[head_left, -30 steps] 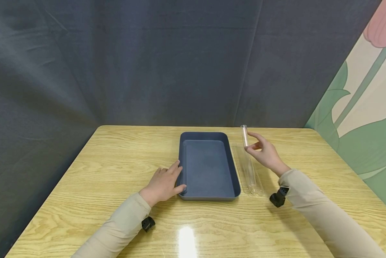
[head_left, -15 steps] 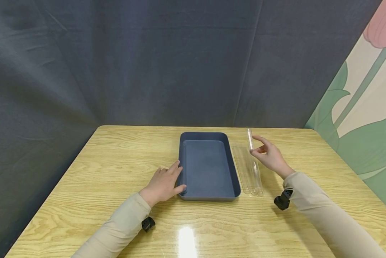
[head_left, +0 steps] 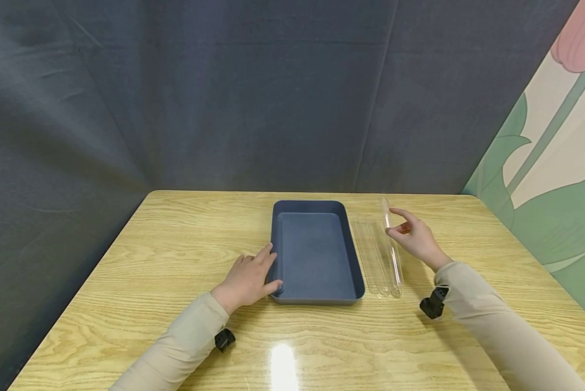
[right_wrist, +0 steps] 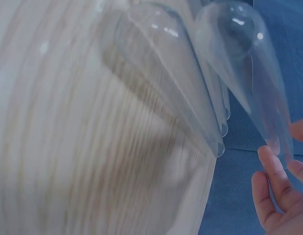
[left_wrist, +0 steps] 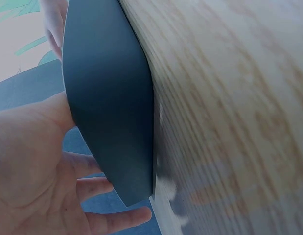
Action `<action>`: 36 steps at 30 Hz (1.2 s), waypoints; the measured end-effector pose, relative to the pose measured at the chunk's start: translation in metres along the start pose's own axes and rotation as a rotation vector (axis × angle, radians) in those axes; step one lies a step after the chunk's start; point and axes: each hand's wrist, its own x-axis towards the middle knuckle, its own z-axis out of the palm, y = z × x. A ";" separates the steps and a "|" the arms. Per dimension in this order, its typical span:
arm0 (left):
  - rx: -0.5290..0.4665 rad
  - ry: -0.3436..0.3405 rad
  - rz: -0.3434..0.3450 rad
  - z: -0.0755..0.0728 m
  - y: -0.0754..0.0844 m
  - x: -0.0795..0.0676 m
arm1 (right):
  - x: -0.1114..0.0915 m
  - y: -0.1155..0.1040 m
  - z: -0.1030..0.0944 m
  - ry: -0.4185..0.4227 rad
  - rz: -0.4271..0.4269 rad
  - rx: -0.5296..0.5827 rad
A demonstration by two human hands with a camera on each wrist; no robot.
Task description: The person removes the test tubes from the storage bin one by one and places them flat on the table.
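Observation:
My right hand (head_left: 416, 239) pinches a clear test tube (head_left: 387, 214) near its upper end, between thumb and fingers. In the right wrist view, this held tube (right_wrist: 246, 68) hangs above the table, apart from the tubes lying there. Several more clear test tubes (head_left: 370, 255) lie side by side on the table, just right of the dark blue tray (head_left: 316, 300). My left hand (head_left: 247, 277) rests on the tray's left rim, its fingers and thumb fairly straight. Along the tray's left inner wall lies another clear tube (head_left: 280, 255), faintly visible.
The wooden table (head_left: 184, 239) ends at a dark cloth backdrop (head_left: 272, 108). A painted wall (head_left: 556, 206) borders the right side. Each wrist wears a small black camera, such as the right camera (head_left: 434, 303).
My right hand has moved right and slightly toward me with the pinched tube, from over the lying tubes to their right side. My left hand and the tray have stayed put.

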 end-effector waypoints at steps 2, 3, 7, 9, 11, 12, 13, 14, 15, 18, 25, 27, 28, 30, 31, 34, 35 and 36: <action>-0.002 0.004 0.002 0.000 0.000 0.000 | 0.000 0.001 -0.001 -0.002 0.009 -0.005; -0.004 0.007 0.004 0.000 0.000 0.000 | 0.000 0.001 -0.001 -0.003 0.014 -0.008; -0.002 0.011 0.010 0.001 -0.001 0.001 | 0.001 0.005 -0.002 -0.008 0.027 -0.019; 0.000 0.012 0.011 0.002 -0.002 0.001 | 0.001 0.008 -0.002 -0.014 0.033 -0.025; 0.004 0.013 0.012 0.003 -0.002 0.001 | 0.001 0.011 -0.002 -0.024 0.040 -0.028; 0.004 0.014 0.012 0.003 -0.003 0.001 | 0.001 0.012 -0.001 -0.031 0.044 -0.027; 0.005 0.015 0.012 0.003 -0.003 0.001 | 0.001 0.013 -0.001 -0.040 0.049 -0.026; 0.005 0.016 0.013 0.003 -0.003 0.002 | 0.001 0.014 -0.001 -0.048 0.056 -0.025; 0.007 0.016 0.012 0.003 -0.003 0.001 | 0.001 0.015 -0.001 -0.056 0.061 -0.024; 0.012 0.010 0.010 0.003 -0.003 0.001 | 0.002 0.017 -0.001 -0.071 0.074 -0.019; 0.009 -0.001 0.007 0.001 -0.002 0.001 | 0.004 0.021 0.001 -0.079 0.078 -0.024; 0.009 -0.002 0.007 0.001 -0.002 0.001 | 0.005 0.021 0.002 -0.084 0.075 -0.023; 0.010 -0.003 0.005 0.001 -0.002 0.001 | 0.005 0.021 0.002 -0.085 0.074 -0.023; 0.010 -0.001 0.006 0.001 -0.002 0.001 | 0.005 0.021 0.003 -0.088 0.074 -0.023; 0.009 0.002 0.008 0.001 -0.002 0.001 | 0.006 0.021 0.003 -0.090 0.072 -0.023; 0.011 0.000 0.006 0.001 -0.001 0.000 | 0.006 0.020 0.004 -0.099 0.081 -0.018; 0.011 0.001 0.007 0.001 -0.001 0.001 | 0.006 0.020 0.005 -0.103 0.086 -0.016; 0.012 -0.001 0.006 0.001 -0.001 0.001 | 0.006 0.020 0.005 -0.108 0.092 -0.012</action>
